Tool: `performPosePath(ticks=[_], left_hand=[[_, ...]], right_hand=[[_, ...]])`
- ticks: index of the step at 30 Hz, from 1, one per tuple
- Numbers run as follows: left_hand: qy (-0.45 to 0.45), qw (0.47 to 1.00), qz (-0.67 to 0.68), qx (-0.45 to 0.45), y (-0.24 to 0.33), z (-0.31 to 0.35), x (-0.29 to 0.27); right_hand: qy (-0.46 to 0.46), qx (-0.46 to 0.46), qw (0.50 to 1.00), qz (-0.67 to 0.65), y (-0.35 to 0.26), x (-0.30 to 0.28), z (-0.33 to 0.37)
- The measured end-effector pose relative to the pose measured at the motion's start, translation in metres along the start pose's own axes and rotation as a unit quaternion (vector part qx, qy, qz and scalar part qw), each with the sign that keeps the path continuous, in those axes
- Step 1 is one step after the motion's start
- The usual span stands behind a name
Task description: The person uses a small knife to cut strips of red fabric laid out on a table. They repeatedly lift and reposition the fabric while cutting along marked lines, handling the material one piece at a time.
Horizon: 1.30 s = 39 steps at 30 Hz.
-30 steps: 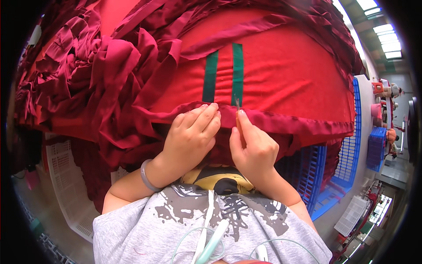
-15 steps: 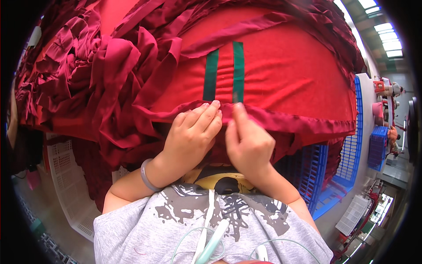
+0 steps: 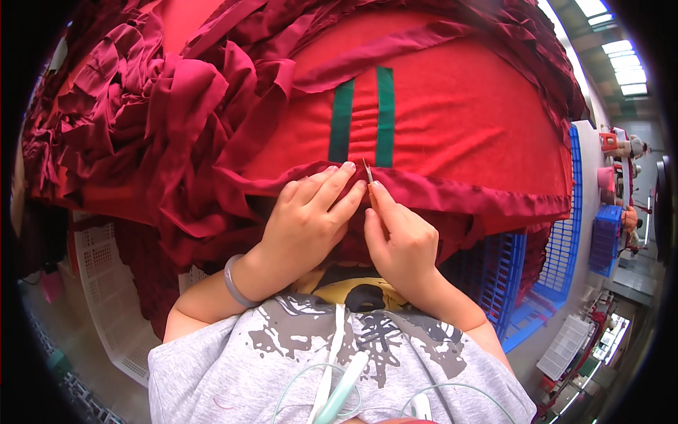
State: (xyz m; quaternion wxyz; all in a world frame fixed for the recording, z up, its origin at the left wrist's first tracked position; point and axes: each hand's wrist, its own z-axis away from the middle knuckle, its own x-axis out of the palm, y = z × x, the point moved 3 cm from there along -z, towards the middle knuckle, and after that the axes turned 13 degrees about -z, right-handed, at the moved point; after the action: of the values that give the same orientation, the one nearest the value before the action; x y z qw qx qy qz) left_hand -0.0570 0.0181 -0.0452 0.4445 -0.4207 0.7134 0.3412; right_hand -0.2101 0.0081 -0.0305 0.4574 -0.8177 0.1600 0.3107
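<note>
A long dark red fabric strip (image 3: 452, 196) lies along the near edge of a red cloth-covered surface (image 3: 452, 120). My left hand (image 3: 304, 215) rests on this strip, fingers stretched out flat and tips pressing it down; its thumb is hidden. In my right hand (image 3: 402, 237), pinched between thumb and forefinger, is a thin pointed tool (image 3: 369, 175) with a metal tip and an orange-brown handle; its exact kind is unclear. The tip touches or hovers over the strip beside my left fingertips. Just beyond are two green tape bands, the left one (image 3: 340, 120) and the right one (image 3: 385, 116).
Heaped dark red fabric (image 3: 191, 120) covers the left and far side. A white perforated basket (image 3: 106, 275) stands below left, blue crates (image 3: 561, 247) at the right. Farther right are a white crate (image 3: 567, 346) and other people (image 3: 631, 146).
My right hand has drawn slightly back toward me, and the pointed tool, blurred before, now shows clearly between its fingers. My left hand stays in nearly the same place.
</note>
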Motion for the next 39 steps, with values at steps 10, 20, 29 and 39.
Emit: performPosePath(ticks=[10, 20, 29, 39], left_hand=[[0.001, 1.000, 0.001, -0.005, 0.001, 0.000, 0.000], [0.004, 1.000, 0.005, -0.005, 0.000, 0.001, 0.001], [0.014, 1.000, 0.013, -0.004, 0.001, 0.001, 0.004], [0.009, 0.999, 0.052, -0.012, -0.005, 0.005, 0.000]], right_hand=[[-0.068, 0.020, 0.996, 0.052, -0.007, -0.016, 0.003], [-0.037, -0.007, 0.999, 0.039, -0.006, -0.023, -0.003], [-0.036, 0.006, 0.997, 0.068, -0.004, -0.009, -0.004], [-0.013, 0.026, 0.999, -0.030, 0.011, -0.014, -0.036]])
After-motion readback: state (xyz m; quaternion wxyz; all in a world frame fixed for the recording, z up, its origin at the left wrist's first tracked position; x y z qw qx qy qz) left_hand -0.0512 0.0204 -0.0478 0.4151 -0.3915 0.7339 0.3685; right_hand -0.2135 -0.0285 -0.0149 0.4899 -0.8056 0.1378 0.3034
